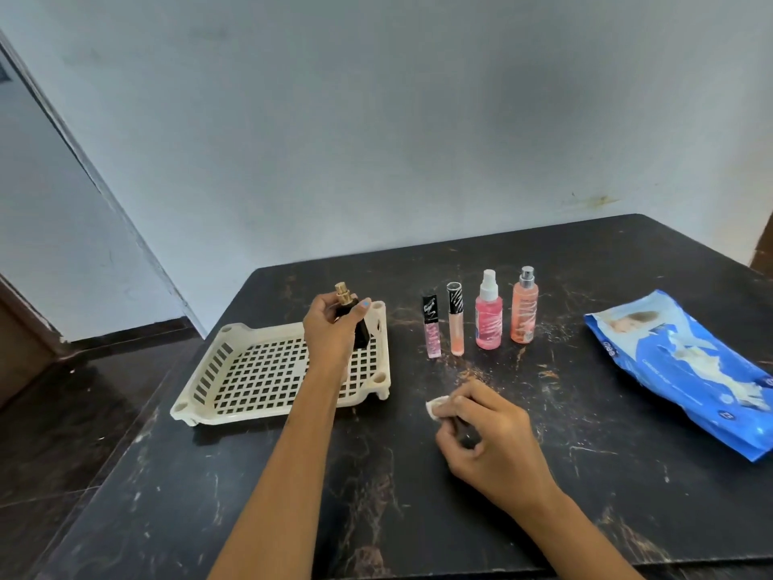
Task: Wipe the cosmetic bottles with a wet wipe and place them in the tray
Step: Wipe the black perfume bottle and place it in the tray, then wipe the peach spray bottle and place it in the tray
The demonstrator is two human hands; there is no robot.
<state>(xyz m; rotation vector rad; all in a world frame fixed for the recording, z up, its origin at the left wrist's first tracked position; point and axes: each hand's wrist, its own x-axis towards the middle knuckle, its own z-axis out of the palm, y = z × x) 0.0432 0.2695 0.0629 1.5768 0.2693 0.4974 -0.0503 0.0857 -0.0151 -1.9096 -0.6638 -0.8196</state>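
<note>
Holding the black bottle point(353, 324) by its neck in our left hand point(332, 328), fingers curled round it, we had it over the far right corner of the tray point(234, 416), apparently not yet set down. We judged it best lowered upright onto the grid before letting go. Our right hand point(489, 437) pinched the wet wipe point(437, 408) and some small dark thing.

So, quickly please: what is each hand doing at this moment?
Left hand: holds the black bottle over the tray.
Right hand: holds a wipe and a dark thing I cannot identify.
</note>
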